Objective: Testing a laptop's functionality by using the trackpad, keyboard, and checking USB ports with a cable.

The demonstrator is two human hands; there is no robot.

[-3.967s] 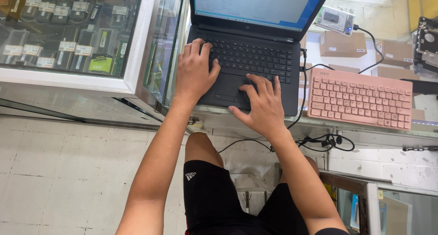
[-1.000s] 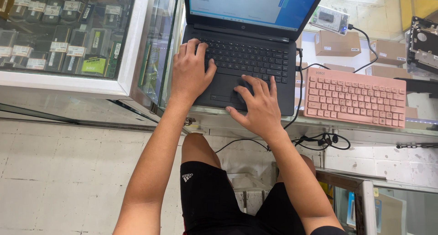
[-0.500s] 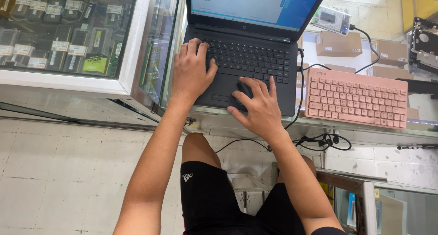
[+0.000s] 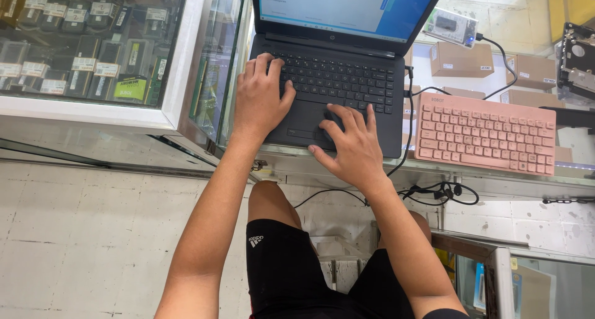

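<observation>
On the glass surface (image 4: 347, 161), my left hand (image 4: 260, 102) and right hand (image 4: 350, 148) rest splayed, holding nothing, on the laptop (image 4: 334, 83), whose near edge could slip off.

Matt black plastic laptop (image 4: 338, 89) with a glossy lit screen; matt pink plastic keyboard (image 4: 486, 136); glossy clear glass counter top (image 4: 520, 176); brown cardboard boxes (image 4: 462, 60); rough, stained white tiled floor (image 4: 87, 232); black cloth shorts (image 4: 291, 275).
</observation>
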